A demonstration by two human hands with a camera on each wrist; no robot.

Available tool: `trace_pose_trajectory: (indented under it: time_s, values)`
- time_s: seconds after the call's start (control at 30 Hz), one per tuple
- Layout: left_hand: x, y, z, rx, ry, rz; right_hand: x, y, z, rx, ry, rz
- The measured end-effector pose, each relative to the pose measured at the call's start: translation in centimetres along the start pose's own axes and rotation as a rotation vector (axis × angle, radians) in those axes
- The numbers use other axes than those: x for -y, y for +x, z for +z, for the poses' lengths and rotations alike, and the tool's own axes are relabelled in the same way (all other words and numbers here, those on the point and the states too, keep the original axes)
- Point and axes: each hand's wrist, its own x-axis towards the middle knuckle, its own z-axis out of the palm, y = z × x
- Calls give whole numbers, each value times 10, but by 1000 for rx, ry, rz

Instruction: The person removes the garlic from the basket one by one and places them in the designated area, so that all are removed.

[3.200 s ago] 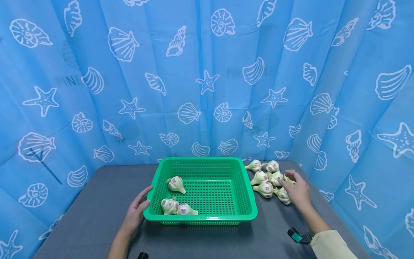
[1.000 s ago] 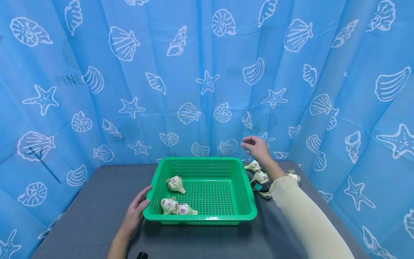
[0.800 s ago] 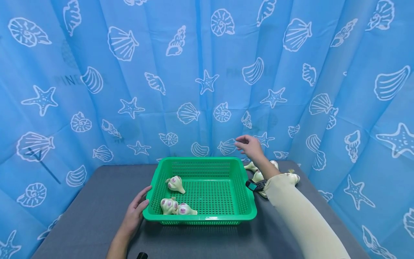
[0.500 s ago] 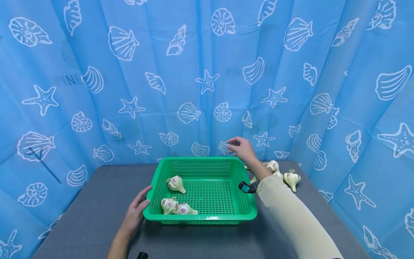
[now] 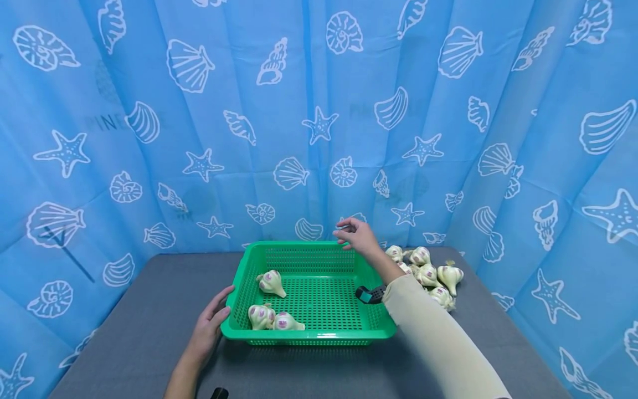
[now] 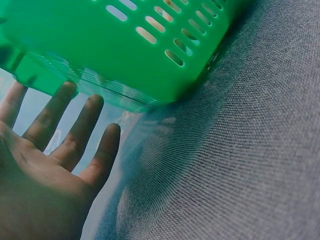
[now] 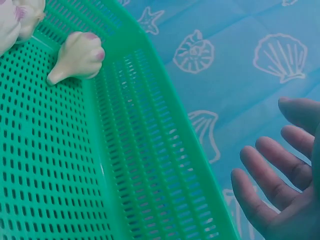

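My left hand (image 5: 205,328) rests its fingers against the left rim of a green plastic basket (image 5: 309,336). In the left wrist view that hand (image 6: 55,155) has its fingers straight and spread beside the basket wall (image 6: 125,55). Three garlic bulbs lie in the basket's left part, one farther back (image 5: 271,283) and two side by side at the front. Above the back right rim hovers my right hand (image 5: 360,236), its fingers loosely bent. Nothing is between those fingers in the right wrist view, where the hand (image 7: 285,190) is outside the rim (image 7: 175,110).
To the right of the basket several garlic bulbs (image 5: 426,275) lie in a cluster on the grey tablecloth (image 5: 319,371), partly behind my right forearm. A blue curtain (image 5: 319,194) with white shell prints hangs behind and beside the table.
My right hand has left the garlic bulb at the cluster's right side and moved up and left, over the basket's back right rim. My left hand, the basket and its bulbs stay put.
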Motion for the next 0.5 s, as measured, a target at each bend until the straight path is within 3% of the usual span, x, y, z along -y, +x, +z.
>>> trace_pose_trajectory:
  time_s: [0.5]
  values:
    - [1, 0, -1, -4, 24, 24, -5, -1, 27, 52, 16, -28]
